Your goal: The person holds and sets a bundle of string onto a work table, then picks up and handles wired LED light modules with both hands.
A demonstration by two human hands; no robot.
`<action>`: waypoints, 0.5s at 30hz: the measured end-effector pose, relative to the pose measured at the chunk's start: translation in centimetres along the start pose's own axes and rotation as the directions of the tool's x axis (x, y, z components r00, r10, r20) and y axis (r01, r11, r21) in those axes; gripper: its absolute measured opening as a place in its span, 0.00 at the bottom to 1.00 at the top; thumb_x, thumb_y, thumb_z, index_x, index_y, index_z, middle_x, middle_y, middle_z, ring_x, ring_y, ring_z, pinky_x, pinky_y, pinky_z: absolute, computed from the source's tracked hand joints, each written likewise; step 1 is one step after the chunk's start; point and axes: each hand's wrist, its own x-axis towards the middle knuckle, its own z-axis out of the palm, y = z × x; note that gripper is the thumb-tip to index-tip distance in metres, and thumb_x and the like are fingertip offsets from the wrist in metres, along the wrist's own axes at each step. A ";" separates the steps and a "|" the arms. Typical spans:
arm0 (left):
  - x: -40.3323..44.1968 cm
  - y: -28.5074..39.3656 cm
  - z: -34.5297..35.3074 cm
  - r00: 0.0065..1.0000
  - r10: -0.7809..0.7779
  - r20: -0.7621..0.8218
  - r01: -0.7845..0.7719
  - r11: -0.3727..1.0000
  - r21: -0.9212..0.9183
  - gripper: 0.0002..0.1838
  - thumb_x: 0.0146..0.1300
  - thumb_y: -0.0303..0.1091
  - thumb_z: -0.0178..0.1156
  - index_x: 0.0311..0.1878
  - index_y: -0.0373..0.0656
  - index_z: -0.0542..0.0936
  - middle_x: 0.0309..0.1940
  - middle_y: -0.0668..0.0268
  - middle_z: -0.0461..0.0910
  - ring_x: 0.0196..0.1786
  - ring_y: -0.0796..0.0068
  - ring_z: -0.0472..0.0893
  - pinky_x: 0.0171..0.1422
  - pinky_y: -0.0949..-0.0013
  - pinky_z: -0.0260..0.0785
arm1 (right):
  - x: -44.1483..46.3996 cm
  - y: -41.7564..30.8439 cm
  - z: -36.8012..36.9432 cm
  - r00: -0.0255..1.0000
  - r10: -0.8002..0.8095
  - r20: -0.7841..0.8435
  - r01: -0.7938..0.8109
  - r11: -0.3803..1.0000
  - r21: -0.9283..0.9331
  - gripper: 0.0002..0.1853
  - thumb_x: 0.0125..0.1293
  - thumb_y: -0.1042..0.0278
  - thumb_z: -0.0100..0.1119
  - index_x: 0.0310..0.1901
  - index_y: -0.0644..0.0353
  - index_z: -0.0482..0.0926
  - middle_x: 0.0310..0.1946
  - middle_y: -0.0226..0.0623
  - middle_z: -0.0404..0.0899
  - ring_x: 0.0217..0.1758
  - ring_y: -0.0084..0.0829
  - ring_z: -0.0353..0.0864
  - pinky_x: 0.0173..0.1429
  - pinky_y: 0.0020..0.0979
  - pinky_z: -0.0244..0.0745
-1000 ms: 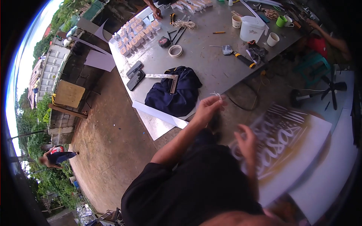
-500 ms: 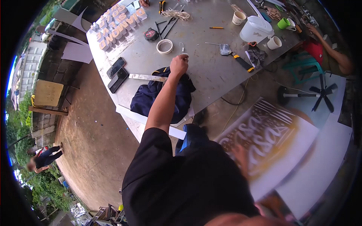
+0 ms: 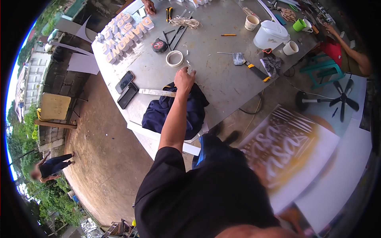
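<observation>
My left hand (image 3: pixel 184 80) reaches over the steel-topped table, thumb and forefinger apart, with nothing visibly gripped. Just beyond the fingertips lies a small whitish item (image 3: pixel 189 64), too small to name. Under the wrist is a bundled dark navy cloth (image 3: pixel 174 113), and a flat metal strip (image 3: pixel 156 92) runs beneath the forearm. A roll of masking tape (image 3: pixel 174 58) sits close to the fingers. My right hand (image 3: pixel 260 171) is low at my side, smeared by motion and partly hidden by my black shirt, beside a printed poster (image 3: pixel 287 141).
Two phones (image 3: pixel 127 89), a tape measure (image 3: pixel 159 45), cut-out letters (image 3: pixel 123 37), a cutter (image 3: pixel 256 72), a white container (image 3: pixel 271 35) and cups lie on the table. Another person's hand (image 3: pixel 149 7) is at the far edge. A fan (image 3: pixel 343 99) and green stool (image 3: pixel 323 71) stand right.
My left hand has drawn back slightly toward me and its fingers have parted; the small whitish item now lies apart from it. The view has shifted a little.
</observation>
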 end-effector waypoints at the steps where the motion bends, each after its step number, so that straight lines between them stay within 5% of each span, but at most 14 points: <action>1: -0.7 1.3 -1.5 0.997 0.030 -0.066 -0.028 0.999 0.030 0.19 0.59 0.44 0.73 0.43 0.36 0.89 0.37 0.55 0.89 0.40 0.51 0.88 0.49 0.55 0.79 | 1.1 -0.4 -0.2 0.999 -0.036 -0.032 0.037 0.999 0.032 0.21 0.68 0.58 0.69 0.53 0.67 0.83 0.43 0.50 0.89 0.48 0.40 0.90 0.54 0.39 0.82; 3: -2.3 5.2 -5.2 0.988 0.067 -0.140 -0.057 0.996 0.071 0.20 0.60 0.46 0.74 0.42 0.36 0.88 0.34 0.58 0.89 0.37 0.58 0.88 0.46 0.59 0.79 | 3.0 -1.3 -0.5 0.990 -0.104 -0.099 0.113 0.989 0.095 0.21 0.67 0.57 0.69 0.53 0.66 0.84 0.42 0.49 0.89 0.45 0.40 0.90 0.52 0.39 0.82; 5: -4.6 11.2 -10.2 0.992 -0.124 0.030 0.122 0.859 -0.497 0.19 0.63 0.44 0.76 0.45 0.36 0.87 0.35 0.65 0.87 0.35 0.76 0.83 0.42 0.71 0.74 | 4.5 -2.5 -1.5 0.988 -0.126 -0.085 0.134 0.987 0.091 0.21 0.67 0.57 0.69 0.52 0.66 0.84 0.42 0.49 0.89 0.45 0.40 0.90 0.52 0.39 0.82; 7: -7.7 17.3 -15.7 0.995 -0.099 -0.005 0.064 0.683 -0.727 0.17 0.66 0.41 0.75 0.37 0.36 0.83 0.33 0.67 0.82 0.36 0.85 0.76 0.40 0.77 0.69 | 6.1 -1.4 -1.0 0.982 -0.171 -0.085 0.181 0.976 0.121 0.21 0.66 0.56 0.69 0.50 0.68 0.85 0.40 0.49 0.90 0.45 0.40 0.90 0.53 0.39 0.82; 8: -9.1 20.3 -18.1 0.981 0.018 -0.195 -0.170 0.573 -0.802 0.17 0.67 0.40 0.74 0.35 0.37 0.81 0.31 0.67 0.80 0.34 0.83 0.75 0.39 0.76 0.68 | 6.2 -1.0 -1.2 0.981 -0.171 -0.086 0.182 0.974 0.133 0.21 0.66 0.56 0.69 0.50 0.68 0.85 0.40 0.49 0.90 0.45 0.40 0.90 0.53 0.39 0.82; 10: -10.2 26.1 -22.8 0.792 0.183 -0.582 -0.608 0.321 -0.727 0.21 0.69 0.43 0.72 0.31 0.37 0.76 0.27 0.65 0.76 0.31 0.77 0.72 0.37 0.74 0.63 | 7.2 -1.3 -1.9 0.984 -0.166 -0.069 0.171 0.982 0.075 0.21 0.65 0.56 0.70 0.50 0.68 0.85 0.41 0.50 0.90 0.46 0.41 0.90 0.54 0.39 0.82; 11: -11.2 28.6 -25.6 0.755 0.248 -0.607 -0.655 0.333 -0.678 0.29 0.70 0.59 0.68 0.33 0.39 0.74 0.28 0.65 0.73 0.31 0.74 0.69 0.36 0.71 0.60 | 7.1 -1.6 -2.3 0.988 -0.136 -0.076 0.141 0.988 0.064 0.21 0.65 0.57 0.70 0.50 0.68 0.86 0.42 0.50 0.90 0.47 0.41 0.90 0.54 0.39 0.83; 12: -10.8 29.6 -26.9 0.588 0.367 -0.721 -0.803 0.155 -0.576 0.36 0.67 0.73 0.58 0.36 0.41 0.73 0.29 0.66 0.70 0.32 0.73 0.68 0.38 0.70 0.60 | 7.8 -0.5 -2.0 0.987 -0.144 -0.070 0.149 0.987 0.062 0.21 0.65 0.57 0.70 0.50 0.68 0.86 0.42 0.50 0.90 0.47 0.41 0.90 0.54 0.39 0.83; 13: -11.2 33.0 -28.2 0.602 0.130 -0.788 -0.791 -0.035 -0.610 0.32 0.48 0.63 0.80 0.23 0.44 0.76 0.23 0.67 0.75 0.27 0.71 0.74 0.33 0.72 0.64 | 9.2 1.5 -1.3 0.976 -0.189 -0.108 0.192 0.981 0.015 0.21 0.65 0.57 0.70 0.49 0.67 0.86 0.42 0.49 0.90 0.47 0.41 0.90 0.54 0.39 0.83; 15: -12.6 35.8 -29.5 0.610 0.016 -0.792 -0.788 -0.089 -0.609 0.32 0.44 0.65 0.79 0.20 0.45 0.76 0.22 0.68 0.74 0.25 0.71 0.73 0.32 0.71 0.64 | 10.2 2.6 -1.7 0.991 -0.118 -0.064 0.119 0.993 0.023 0.20 0.64 0.56 0.70 0.48 0.66 0.87 0.42 0.47 0.90 0.46 0.41 0.90 0.54 0.39 0.82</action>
